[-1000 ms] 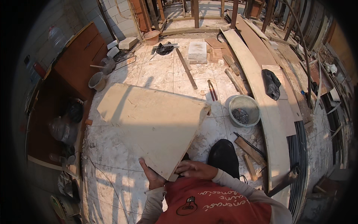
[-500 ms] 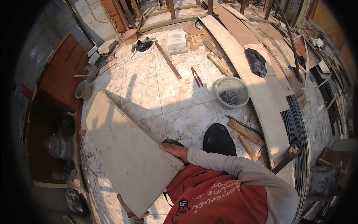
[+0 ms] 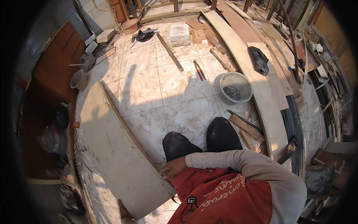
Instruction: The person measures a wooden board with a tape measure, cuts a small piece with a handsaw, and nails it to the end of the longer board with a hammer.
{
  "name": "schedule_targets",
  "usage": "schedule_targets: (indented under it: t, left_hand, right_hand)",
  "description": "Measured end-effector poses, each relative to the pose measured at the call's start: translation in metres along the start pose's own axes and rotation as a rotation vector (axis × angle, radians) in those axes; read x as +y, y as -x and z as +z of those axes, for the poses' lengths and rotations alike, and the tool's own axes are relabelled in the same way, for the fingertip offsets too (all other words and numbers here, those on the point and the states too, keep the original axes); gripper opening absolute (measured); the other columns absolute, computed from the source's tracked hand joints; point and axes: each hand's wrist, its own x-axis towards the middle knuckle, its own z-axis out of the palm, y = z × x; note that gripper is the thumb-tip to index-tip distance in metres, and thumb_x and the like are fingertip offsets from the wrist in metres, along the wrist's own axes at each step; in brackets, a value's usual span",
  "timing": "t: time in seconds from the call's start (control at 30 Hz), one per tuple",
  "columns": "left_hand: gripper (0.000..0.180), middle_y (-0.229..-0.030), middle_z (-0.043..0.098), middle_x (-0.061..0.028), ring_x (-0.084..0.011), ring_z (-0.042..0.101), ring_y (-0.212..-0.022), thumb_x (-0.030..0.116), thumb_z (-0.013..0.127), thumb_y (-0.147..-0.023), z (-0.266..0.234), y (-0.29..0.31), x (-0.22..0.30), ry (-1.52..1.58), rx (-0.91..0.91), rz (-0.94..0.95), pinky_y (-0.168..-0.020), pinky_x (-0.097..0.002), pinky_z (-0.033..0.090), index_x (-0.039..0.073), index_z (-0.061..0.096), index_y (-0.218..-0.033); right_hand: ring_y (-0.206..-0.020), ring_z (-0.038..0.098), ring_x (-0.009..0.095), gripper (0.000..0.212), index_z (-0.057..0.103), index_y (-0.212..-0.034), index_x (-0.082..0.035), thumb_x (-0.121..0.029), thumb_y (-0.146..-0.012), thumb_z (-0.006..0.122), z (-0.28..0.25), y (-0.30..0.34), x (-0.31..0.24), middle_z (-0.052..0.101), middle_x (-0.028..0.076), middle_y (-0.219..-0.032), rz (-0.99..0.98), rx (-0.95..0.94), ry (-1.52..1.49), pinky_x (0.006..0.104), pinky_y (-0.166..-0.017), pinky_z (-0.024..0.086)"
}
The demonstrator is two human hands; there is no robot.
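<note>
A board [image 3: 119, 149] slants across the frame's lower left, the right hand [image 3: 174, 168] at its right edge, the left hand [image 3: 123, 211], partly hidden, at bottom. Whether either grip pinches it is unclear.

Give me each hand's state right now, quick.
Left hand: at the left edge of the board, partly hidden; grip cannot be told.
Right hand: half-curled at its right edge; grip cannot be told.

Right hand [image 3: 173, 168] lies across the front; left hand [image 3: 123, 211] lower.
</note>
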Motion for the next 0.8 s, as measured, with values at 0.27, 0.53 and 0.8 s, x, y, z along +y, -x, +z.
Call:
schedule_targets:
  t: [0.27, 0.53, 0.8]
  left_hand:
    - [0.081, -0.144, 0.053, -0.0138, -0.0314, 0.050, -0.131, 0.069, 0.040, -0.098, -0.040, -0.116, -0.109, 0.019, 0.091, -0.034, -0.110, -0.0415, 0.040, 0.004, 0.045, -0.147]
    - [0.073, -0.126, 0.059, -0.0244, -0.0342, 0.059, -0.116, 0.055, 0.055, -0.096, -0.029, -0.121, -0.124, -0.630, 0.379, -0.058, -0.094, -0.0461, 0.050, -0.006, 0.050, -0.135]
    - [0.078, -0.127, 0.057, -0.0227, -0.0342, 0.057, -0.116, 0.061, 0.050, -0.097, 0.130, -0.055, -0.160, -0.474, 0.901, 0.136, -0.095, -0.0417, 0.052, -0.007, 0.048, -0.134]
  right_hand:
    - [-0.108, 0.062, 0.020, 0.047, 0.053, -0.132, -0.004, -0.038, -0.100, 0.060, -0.060, 0.022, 0.005, 0.061, 0.008, -0.116, 0.081, 0.457, -0.653, 0.0336, -0.096, 0.051]
    - [-0.110, 0.062, 0.021, 0.052, 0.052, -0.133, -0.005, -0.043, -0.098, 0.061, -0.112, -0.074, 0.040, 0.061, 0.011, -0.119, 0.301, 0.563, -0.493, 0.0358, -0.095, 0.051]
    - [-0.121, 0.056, 0.040, 0.083, 0.045, -0.141, 0.000, -0.060, -0.087, 0.066, -0.098, -0.186, 0.092, 0.057, 0.027, -0.127, 0.555, 0.756, 0.004, 0.0456, -0.103, 0.044]
